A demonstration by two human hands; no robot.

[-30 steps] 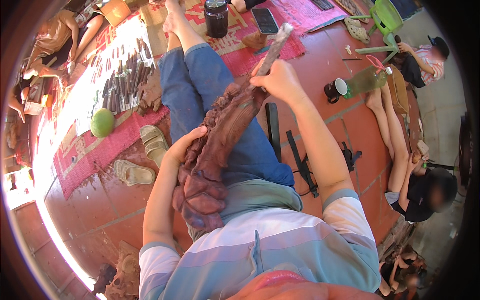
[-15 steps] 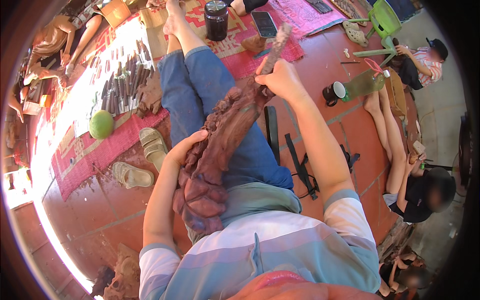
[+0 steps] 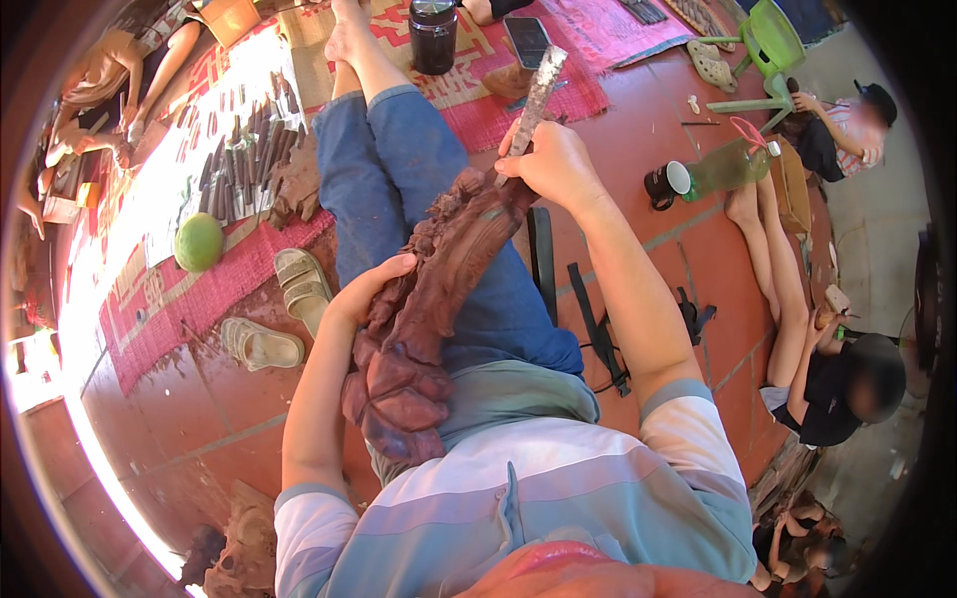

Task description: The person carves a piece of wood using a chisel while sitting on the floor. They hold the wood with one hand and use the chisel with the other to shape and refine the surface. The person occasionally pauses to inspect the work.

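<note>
Across my lap lies a long reddish-brown wood carving (image 3: 407,349), with rounded rock-like lumps at its near end and knobbly relief along its left side. My left hand (image 3: 384,281) grips the carving's left side near the middle; its fingers are partly hidden. At the far end my right hand (image 3: 554,164) is closed around a narrow, flat tool (image 3: 539,95) with a mottled grey-brown surface. The tool's upper part sticks up out of the fist, and its lower end meets the carving's far tip.
Many carving tools (image 3: 239,159) lie on a sheet at the left, near a round green fruit (image 3: 199,242) and sandals (image 3: 261,344). A dark jar (image 3: 433,40) and a phone (image 3: 527,42) stand beyond my legs. Right are straps (image 3: 598,329), a mug (image 3: 666,185), a bottle (image 3: 723,169) and seated people.
The tool in my right hand has turned, showing a paler, wider face. My right hand has shifted slightly down and left; my left hand keeps its place on the carving.
</note>
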